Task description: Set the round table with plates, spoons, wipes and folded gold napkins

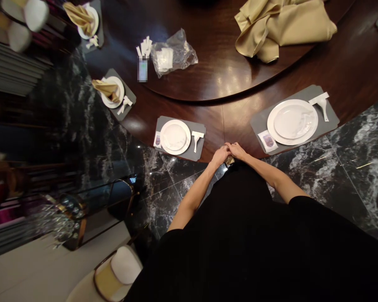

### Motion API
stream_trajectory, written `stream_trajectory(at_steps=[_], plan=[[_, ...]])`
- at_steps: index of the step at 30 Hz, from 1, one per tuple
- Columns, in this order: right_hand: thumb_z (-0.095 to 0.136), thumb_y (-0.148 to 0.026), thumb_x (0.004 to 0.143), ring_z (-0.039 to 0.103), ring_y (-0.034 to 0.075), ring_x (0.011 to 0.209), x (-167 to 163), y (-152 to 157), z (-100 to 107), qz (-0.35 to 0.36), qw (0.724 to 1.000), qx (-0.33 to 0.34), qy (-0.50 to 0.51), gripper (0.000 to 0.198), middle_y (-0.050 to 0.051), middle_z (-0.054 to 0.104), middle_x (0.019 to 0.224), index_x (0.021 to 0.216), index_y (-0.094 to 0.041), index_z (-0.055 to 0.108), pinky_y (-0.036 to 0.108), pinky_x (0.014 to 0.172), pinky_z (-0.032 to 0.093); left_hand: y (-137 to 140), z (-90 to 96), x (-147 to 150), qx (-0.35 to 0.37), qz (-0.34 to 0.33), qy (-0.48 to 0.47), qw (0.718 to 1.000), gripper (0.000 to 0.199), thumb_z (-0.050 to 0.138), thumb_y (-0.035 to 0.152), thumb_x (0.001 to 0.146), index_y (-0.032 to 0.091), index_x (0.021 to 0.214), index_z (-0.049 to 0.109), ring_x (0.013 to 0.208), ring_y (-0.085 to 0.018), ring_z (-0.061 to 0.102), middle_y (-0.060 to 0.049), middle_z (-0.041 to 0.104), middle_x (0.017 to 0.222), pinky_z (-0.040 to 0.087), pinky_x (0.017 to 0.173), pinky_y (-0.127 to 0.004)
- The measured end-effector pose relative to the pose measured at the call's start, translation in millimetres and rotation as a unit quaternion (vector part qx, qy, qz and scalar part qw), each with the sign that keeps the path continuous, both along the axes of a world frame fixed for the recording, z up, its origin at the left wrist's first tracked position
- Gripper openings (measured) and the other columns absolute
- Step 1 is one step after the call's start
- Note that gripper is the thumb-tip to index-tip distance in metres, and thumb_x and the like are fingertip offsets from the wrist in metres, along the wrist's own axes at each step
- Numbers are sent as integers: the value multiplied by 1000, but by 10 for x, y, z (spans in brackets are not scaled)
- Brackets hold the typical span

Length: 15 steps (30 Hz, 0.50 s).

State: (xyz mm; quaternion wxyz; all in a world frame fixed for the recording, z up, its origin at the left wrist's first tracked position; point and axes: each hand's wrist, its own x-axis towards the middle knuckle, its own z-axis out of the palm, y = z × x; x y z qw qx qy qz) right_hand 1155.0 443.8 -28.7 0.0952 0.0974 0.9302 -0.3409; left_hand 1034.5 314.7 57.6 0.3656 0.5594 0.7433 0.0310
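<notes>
Gold cloth [229, 161] shows at the near edge of the desk [212, 117], left hand [221, 154] and right hand [237, 151] pinching it in their grip.

My left hand [220, 156] and right hand [237, 151] meet at the edge of the dark wood table [208, 114], just right of the frame's centre, fingers bent over a small bit of gold cloth [229, 161], mostly hidden beneath them. Left of them sits a round white plate [175, 137] on a grey mat [199, 154]; to the right, a larger-looking plate [292, 121]. A heap of gold fabric [302, 26] lies at upper right, a clear plastic bag [183, 53] at upper centre-left
</notes>
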Motion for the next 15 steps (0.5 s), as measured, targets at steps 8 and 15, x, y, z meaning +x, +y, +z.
stream_trajectory(at_steps=[8, 15], plan=[[58, -17, 109, 71, 29, 110, -65, 151, -131, 4, 1000, 11, -12, 34, 19, 79, 126, 137, -14, 78, 36, 99, 52, -104, -336, 509, -38, 78, -33, 996, 29, 60, 14, 107, 20, 125, 83, 142, -35, 60, -20, 65, 148, 50, 123, -47], [52, -15, 108, 62, 35, 121, 45, 252, -57, 3, 999, 13, 31, 32, 23, 73, 131, 129, -11, 76, 43, 105, 50, -97, -547, 629, -16, 431, 29, 902, 71, 80, 14, 92, 9, 158, 54, 151, -37, 53, -30, 49, 166, 43, 129, -48]])
